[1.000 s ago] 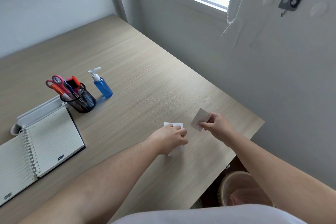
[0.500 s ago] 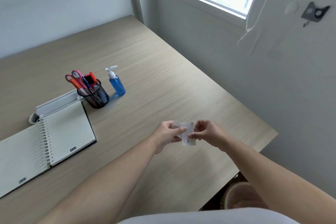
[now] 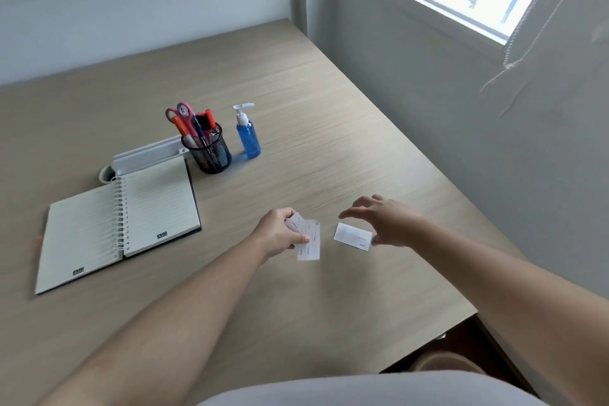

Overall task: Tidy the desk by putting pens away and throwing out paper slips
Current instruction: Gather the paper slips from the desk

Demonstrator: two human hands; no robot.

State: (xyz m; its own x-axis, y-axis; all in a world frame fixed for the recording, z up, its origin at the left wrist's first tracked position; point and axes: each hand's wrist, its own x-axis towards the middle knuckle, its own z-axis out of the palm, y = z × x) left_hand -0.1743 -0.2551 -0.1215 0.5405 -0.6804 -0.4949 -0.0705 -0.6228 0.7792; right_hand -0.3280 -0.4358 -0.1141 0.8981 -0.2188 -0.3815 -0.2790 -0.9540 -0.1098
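My left hand [image 3: 280, 236] is closed on two small white paper slips [image 3: 308, 239], held together just above the wooden desk [image 3: 329, 115]. A third white slip [image 3: 352, 236] lies flat on the desk to their right. Over that slip hovers my right hand [image 3: 384, 219], fingers spread, its thumb close to the slip's right end and nothing in its grasp. Far to the left stands a black mesh pen cup [image 3: 211, 150] with pens, markers and scissors in it.
A blue pump bottle [image 3: 247, 135] stands beside the cup. An open spiral notebook [image 3: 118, 224] lies at the left, with a white tray [image 3: 145, 155] behind it. The rim of a bin [image 3: 445, 362] shows below the desk's near right corner. A wall runs along the right.
The slip from my right hand has passed to my left, which now holds two. My right hand has opened and moved right over another slip. The view has shifted.
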